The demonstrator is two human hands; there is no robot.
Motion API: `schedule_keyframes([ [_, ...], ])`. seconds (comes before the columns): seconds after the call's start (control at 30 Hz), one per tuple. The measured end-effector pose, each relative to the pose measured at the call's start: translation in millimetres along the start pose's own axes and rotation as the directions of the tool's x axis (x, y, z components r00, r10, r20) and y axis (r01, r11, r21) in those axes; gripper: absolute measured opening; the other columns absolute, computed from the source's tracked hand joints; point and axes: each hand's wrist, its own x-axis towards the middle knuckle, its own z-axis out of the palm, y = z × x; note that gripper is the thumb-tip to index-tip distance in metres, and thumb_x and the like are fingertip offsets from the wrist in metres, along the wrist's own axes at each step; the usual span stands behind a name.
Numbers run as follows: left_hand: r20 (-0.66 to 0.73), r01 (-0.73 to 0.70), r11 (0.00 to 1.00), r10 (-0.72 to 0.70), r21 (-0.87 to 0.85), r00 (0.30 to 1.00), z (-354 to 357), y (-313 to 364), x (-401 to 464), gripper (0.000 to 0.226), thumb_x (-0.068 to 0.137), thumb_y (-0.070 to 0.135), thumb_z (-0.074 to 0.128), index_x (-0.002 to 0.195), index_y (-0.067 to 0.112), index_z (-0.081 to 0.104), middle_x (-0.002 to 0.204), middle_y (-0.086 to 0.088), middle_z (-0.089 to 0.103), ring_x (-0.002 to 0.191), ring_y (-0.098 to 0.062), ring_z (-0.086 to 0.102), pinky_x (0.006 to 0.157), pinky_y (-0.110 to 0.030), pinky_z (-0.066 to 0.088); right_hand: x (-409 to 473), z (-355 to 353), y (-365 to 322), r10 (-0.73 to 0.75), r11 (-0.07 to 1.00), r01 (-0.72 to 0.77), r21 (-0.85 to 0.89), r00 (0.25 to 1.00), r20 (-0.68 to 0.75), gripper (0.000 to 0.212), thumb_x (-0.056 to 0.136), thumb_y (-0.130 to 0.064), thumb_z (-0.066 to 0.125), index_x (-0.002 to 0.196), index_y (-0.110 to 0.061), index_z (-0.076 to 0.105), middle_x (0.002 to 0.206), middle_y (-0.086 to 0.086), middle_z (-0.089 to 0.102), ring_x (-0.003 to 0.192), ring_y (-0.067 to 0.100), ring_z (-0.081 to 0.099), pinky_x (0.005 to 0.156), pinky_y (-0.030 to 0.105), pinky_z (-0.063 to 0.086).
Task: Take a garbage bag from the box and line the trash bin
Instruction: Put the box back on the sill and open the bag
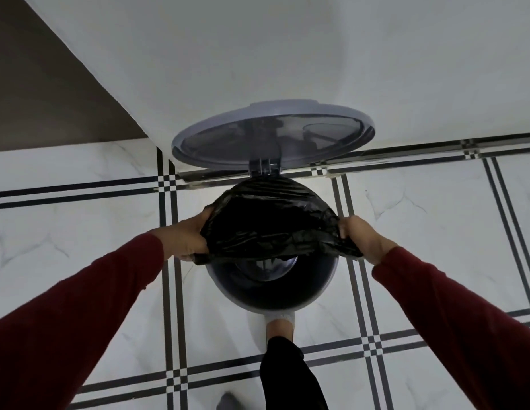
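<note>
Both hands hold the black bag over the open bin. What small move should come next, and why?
Probably pull the near edge of the garbage bag toward the body and down over the front rim of the trash bin. The far edge seems hooked by the hinge, the left hand and right hand grip the sides, and the front rim shows bare.

Dim indoor light, soft shadows, wide-angle edge warp, slight blur overall

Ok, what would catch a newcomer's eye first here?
The black garbage bag, stretched between the left hand and right hand over the round trash bin at centre, its near rim still bare. Behind it, the translucent lid stands open against the white wall.
</note>
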Motion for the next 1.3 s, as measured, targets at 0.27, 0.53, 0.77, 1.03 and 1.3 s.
schedule_keyframes([
  [0.27, -0.054, -0.09, 0.649, 0.076, -0.756, 0.996, 28.5, -35.5, -33.1, 0.096, 0.083, -0.031, 0.045, 0.141, 0.043, 0.06, 0.142, 0.007, 0.065, 0.126, -0.025, 0.065, 0.092, -0.039, 0.061, -14.6, 15.8, 54.0, 0.106, 0.558, -0.24, 0.795, 0.97, 0.219, 0.037, 0.072, 0.001, 0.034, 0.087, -0.021, 0.059, 0.07, -0.001, 0.054, 0.042, 0.011, 0.038, 0.042, 0.02, 0.023],
  [0.53, -0.387, -0.23, 0.389, -0.393, -0.892, 0.834, 90.2, -68.1, -46.1, 0.034, 0.089, 0.002, 0.076, 0.122, 0.008, 0.071, 0.094, -0.005, 0.079, 0.085, -0.019, 0.075, 0.081, -0.032, 0.062, -27.1, 37.8, 101.5, 0.16, 0.3, -0.248, 0.921, 0.965, 0.208, 0.024, 0.093, -0.008, 0.068, 0.11, -0.023, 0.06, 0.102, 0.005, 0.065, 0.06, 0.015, 0.066, 0.053, 0.027, 0.052],
  [0.77, -0.124, -0.094, 0.087, -0.46, -0.992, 0.879, 115.5, -50.1, -55.3, 0.013, 0.105, 0.025, 0.06, 0.103, 0.015, 0.068, 0.1, -0.008, 0.072, 0.095, -0.023, 0.069, 0.084, -0.042, 0.056, -44.8, 44.4, 100.8, 0.204, 0.463, -0.279, 0.841, 0.957, 0.205, 0.02, 0.088, -0.025, 0.073, 0.106, -0.033, 0.075, 0.107, -0.007, 0.069, 0.102, 0.016, 0.059, 0.077, 0.037, 0.049],
  [1.03, -0.117, -0.121, -0.013, -0.185, -0.993, 0.976, 130.0, -47.0, -66.9, 0.025, 0.089, 0.002, 0.066, 0.113, 0.005, 0.068, 0.11, -0.014, 0.075, 0.096, -0.024, 0.074, 0.082, -0.033, 0.063, -53.0, 58.3, 93.7, 0.211, 0.494, -0.255, 0.831, 0.963, 0.17, 0.022, 0.09, -0.006, 0.062, 0.096, -0.022, 0.076, 0.088, 0.0, 0.068, 0.075, 0.014, 0.061, 0.071, 0.03, 0.05],
  [1.3, -0.155, -0.026, 0.356, -0.339, -0.934, 0.928, 165.1, -57.9, -64.7, 0.033, 0.089, -0.006, 0.069, 0.121, 0.001, 0.067, 0.097, -0.01, 0.078, 0.087, -0.021, 0.071, 0.071, -0.029, 0.059, -56.2, 61.9, 92.0, 0.12, 0.382, -0.244, 0.891, 0.969, 0.214, 0.009, 0.089, -0.01, 0.068, 0.097, -0.012, 0.07, 0.089, 0.006, 0.065, 0.076, 0.018, 0.063, 0.08, 0.032, 0.059],
])
